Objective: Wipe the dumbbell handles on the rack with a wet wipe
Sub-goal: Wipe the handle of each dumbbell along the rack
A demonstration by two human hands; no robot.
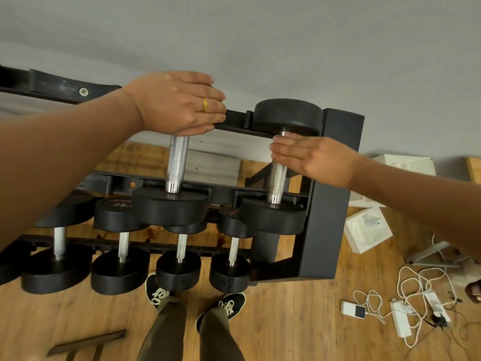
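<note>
The handle (177, 162) just below the left fingers (208, 110) is bright bare metal, rough with fine knurling, its end collar smooth and shiny. The second handle (276, 183), touched by the right fingers (286, 149), shows the same knurled silvery finish. The dumbbell heads (169, 209) look matt black and rubbery. The rack (335, 178) beside the right fingers is black painted metal, dull and scuffed. A glossy gold ring (204, 104) circles one left finger. Far beneath the fingers, the floor (299, 321) is satin wood.
</note>
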